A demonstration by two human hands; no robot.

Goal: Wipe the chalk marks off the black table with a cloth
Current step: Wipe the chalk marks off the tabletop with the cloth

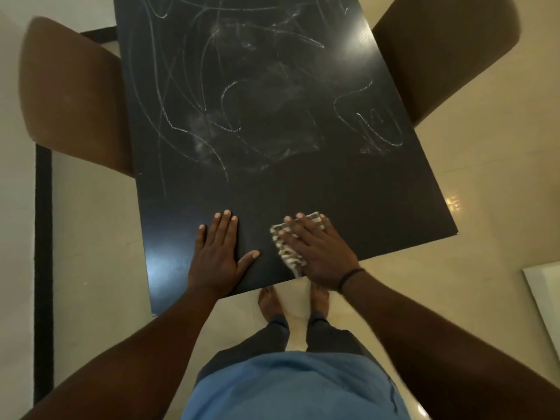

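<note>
Hidden: most of the checked cloth (286, 248) sits under the right hand, only its left side and a far corner peeking out; its full shape can't be told.
Cut off: the black table (348, 195) runs out past the top edge, so its far end is out of view, and both brown chairs (75, 98) are partly cropped or tucked beneath the tabletop.
Hard to make out: the chalk marks (242, 95) are thin scrawls and smudged patches, faint in places under the glare at upper right; no letters readable.
Left hand (216, 253): flat on the bare table near the close edge, fingers straight, thumb splayed out, holding nothing.
Right hand (315, 253): fingers straight and spread, palm down, pressing the cloth against the tabletop just beside the near edge.
Cloth position: on the near strip of table, which looks dark and unmarked; the chalk lies farther out, well apart from it.
Containers: none to be seen.
Below: bare feet (269, 303) on the pale floor (469, 207).
</note>
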